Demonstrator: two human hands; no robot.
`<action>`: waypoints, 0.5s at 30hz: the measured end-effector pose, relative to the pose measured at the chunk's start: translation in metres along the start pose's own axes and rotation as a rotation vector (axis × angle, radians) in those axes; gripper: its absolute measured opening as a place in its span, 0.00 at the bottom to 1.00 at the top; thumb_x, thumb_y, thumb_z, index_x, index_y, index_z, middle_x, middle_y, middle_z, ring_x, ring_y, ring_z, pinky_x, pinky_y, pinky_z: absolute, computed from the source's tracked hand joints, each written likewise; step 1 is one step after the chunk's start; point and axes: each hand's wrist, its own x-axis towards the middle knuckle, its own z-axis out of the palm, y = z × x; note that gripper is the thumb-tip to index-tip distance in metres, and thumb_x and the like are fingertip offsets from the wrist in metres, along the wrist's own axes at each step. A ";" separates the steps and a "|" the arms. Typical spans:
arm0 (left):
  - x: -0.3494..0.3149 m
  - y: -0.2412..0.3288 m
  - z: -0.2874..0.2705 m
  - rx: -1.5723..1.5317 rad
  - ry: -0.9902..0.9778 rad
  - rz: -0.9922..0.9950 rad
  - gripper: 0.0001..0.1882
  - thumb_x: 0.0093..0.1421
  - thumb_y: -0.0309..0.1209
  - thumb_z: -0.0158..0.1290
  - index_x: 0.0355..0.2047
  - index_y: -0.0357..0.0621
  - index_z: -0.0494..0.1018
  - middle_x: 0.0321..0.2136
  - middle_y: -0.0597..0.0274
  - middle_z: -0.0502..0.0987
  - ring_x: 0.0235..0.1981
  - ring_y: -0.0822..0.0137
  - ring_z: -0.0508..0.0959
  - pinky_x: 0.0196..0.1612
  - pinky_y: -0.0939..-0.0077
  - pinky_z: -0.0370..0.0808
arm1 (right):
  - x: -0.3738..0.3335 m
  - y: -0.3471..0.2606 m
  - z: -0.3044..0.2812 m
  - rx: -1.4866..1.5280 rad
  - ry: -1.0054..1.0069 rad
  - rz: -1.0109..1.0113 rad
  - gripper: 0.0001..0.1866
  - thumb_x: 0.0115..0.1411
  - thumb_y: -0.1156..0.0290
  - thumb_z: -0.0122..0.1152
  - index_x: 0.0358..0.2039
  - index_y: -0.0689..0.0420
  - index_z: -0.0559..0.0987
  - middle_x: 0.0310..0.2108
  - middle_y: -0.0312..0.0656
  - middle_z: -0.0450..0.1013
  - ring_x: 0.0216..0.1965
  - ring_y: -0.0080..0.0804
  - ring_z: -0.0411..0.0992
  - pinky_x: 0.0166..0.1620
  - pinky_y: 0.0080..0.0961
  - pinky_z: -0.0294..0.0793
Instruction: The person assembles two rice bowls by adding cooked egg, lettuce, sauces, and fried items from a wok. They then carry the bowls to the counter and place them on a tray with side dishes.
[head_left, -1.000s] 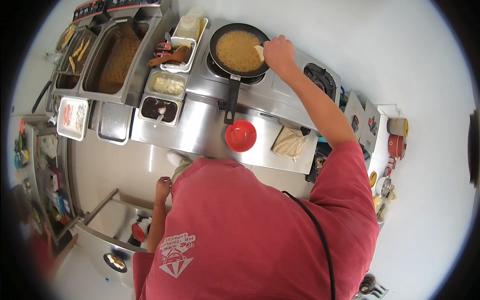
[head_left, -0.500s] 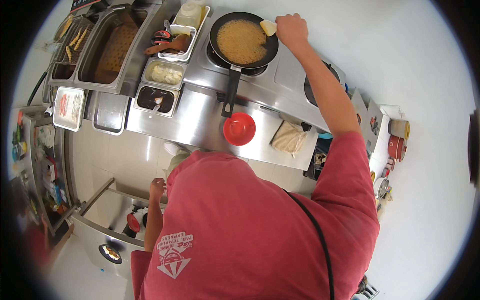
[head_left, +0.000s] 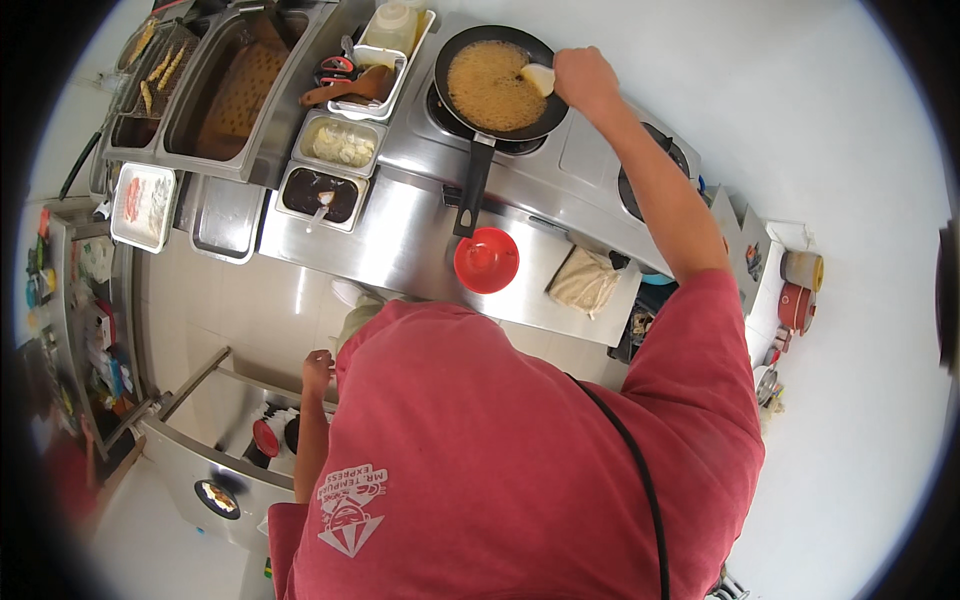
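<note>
On the stove, a black frying pan (head_left: 462, 118) holds a bubbling brown liquid (head_left: 492, 85). My right hand (head_left: 585, 77) is closed at the pan's far right rim, on a pale scraper-like piece (head_left: 539, 78) whose rounded end reaches into the liquid; its handle is hidden by my fingers. The pan's black handle (head_left: 475, 180) points toward me, with no hand on it. Just below the handle's end stands a red bowl (head_left: 487, 260) on the steel counter. My left hand (head_left: 318, 370) hangs low beside my body, fingers loosely curled, with nothing visible in it.
Left of the pan are a white tub of utensils (head_left: 370, 112), a steel tray of pale pieces (head_left: 340, 144) and a dark sauce tray (head_left: 320, 197). Farther left sits a deep fryer (head_left: 232, 100). A folded cloth (head_left: 583, 282) lies right of the bowl. Another burner (head_left: 655, 170) is beyond my forearm.
My right hand has shifted slightly down, and the pale piece now reaches farther into the pan's liquid. The whole view has moved a little; my left hand stays low at my side.
</note>
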 end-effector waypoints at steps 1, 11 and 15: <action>-0.003 -0.011 0.000 -0.022 0.017 -0.007 0.18 0.64 0.36 0.51 0.48 0.38 0.74 0.31 0.56 0.80 0.24 0.68 0.78 0.25 0.73 0.74 | -0.011 -0.012 -0.011 0.057 -0.054 -0.008 0.10 0.56 0.71 0.58 0.35 0.57 0.85 0.35 0.51 0.81 0.41 0.51 0.79 0.44 0.45 0.81; -0.015 0.000 -0.009 -0.005 -0.006 -0.028 0.16 0.65 0.36 0.50 0.46 0.38 0.74 0.29 0.58 0.78 0.21 0.71 0.75 0.21 0.76 0.70 | 0.030 -0.021 -0.018 -0.003 0.099 -0.050 0.09 0.55 0.71 0.61 0.36 0.52 0.85 0.36 0.51 0.81 0.43 0.52 0.79 0.44 0.45 0.81; -0.011 0.024 -0.003 -0.126 0.046 -0.001 0.16 0.65 0.35 0.51 0.48 0.37 0.74 0.31 0.57 0.79 0.21 0.70 0.76 0.22 0.74 0.72 | 0.027 -0.026 -0.026 -0.031 0.029 -0.105 0.09 0.54 0.72 0.61 0.35 0.49 0.86 0.35 0.46 0.81 0.44 0.48 0.78 0.46 0.44 0.80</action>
